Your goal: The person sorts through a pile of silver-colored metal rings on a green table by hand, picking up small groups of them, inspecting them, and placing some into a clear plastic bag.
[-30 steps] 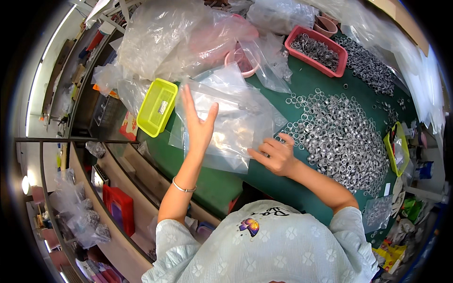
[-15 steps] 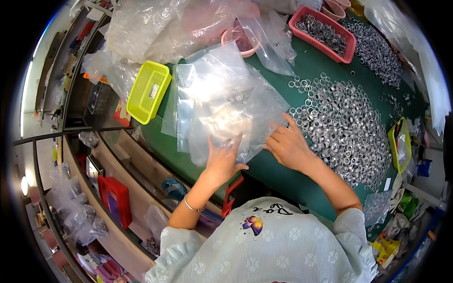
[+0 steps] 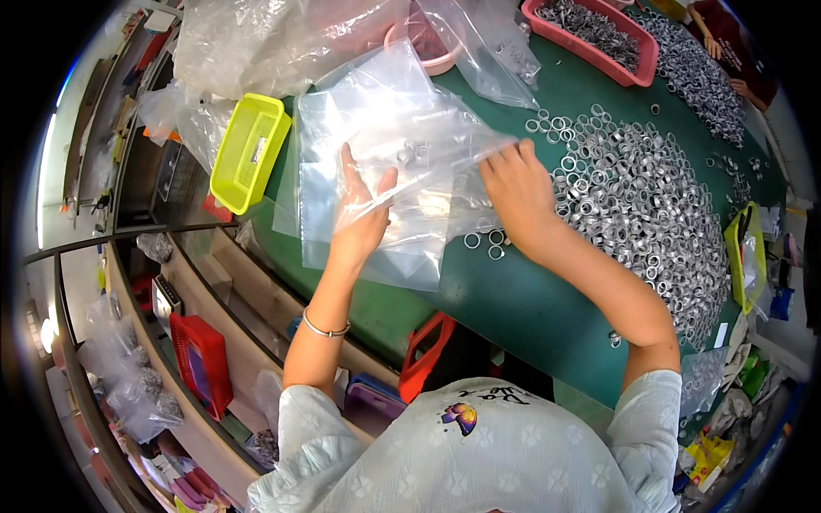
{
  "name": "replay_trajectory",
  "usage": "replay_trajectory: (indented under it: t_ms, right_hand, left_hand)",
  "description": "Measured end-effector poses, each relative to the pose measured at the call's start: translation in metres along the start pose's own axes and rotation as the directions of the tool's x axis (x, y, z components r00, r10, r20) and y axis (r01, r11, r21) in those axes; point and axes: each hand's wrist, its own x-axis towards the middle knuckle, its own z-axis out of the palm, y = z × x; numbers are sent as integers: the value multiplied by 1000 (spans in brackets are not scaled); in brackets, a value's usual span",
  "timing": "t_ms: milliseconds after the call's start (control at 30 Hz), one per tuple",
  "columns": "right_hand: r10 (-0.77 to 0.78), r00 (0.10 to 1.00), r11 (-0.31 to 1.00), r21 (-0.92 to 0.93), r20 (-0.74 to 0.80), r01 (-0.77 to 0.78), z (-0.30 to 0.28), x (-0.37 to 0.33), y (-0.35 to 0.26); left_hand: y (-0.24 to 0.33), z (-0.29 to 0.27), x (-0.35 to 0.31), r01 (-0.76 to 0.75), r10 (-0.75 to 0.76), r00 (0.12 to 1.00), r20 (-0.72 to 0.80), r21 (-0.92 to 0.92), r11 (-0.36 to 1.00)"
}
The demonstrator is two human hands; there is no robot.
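A clear plastic bag [image 3: 402,128] is held up over the green table [image 3: 505,299], with a few metal rings [image 3: 412,154] showing inside it. My left hand [image 3: 363,218] is spread against the bag's lower part, thumb apart, with plastic lying over the fingers. My right hand [image 3: 517,192] pinches the bag's right edge. Right of that hand a big pile of silver metal rings [image 3: 641,197] lies on the table. Three loose rings [image 3: 487,244] lie just below my right hand.
A yellow basket [image 3: 248,150] sits at the table's left edge. More crumpled clear bags [image 3: 256,43], a pink bowl [image 3: 428,56] and a pink tray of rings [image 3: 599,34] lie at the back. A yellow-green tray [image 3: 744,256] is far right. Another person's arm [image 3: 718,38] is top right.
My left hand has moved up from the bag's lower edge and now lies spread against it. My right hand has shifted up and right, to the bag's right edge.
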Motion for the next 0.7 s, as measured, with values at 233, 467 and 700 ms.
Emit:
replay_trajectory:
  t_ms: [233, 467, 700]
  right_hand:
    - [-217, 953, 975, 0, -211, 222, 10, 9, -24]
    - [-252, 896, 967, 73, 366, 243, -11, 7, -16]
    - [116, 993, 972, 203, 7, -115, -6, 5, -37]
  left_hand:
    - [-18, -2, 19, -232, 235, 972, -7, 135, 963]
    - [-48, -18, 36, -318, 114, 942, 315, 735, 598]
    - [-63, -2, 33, -464, 415, 872, 259, 705, 537]
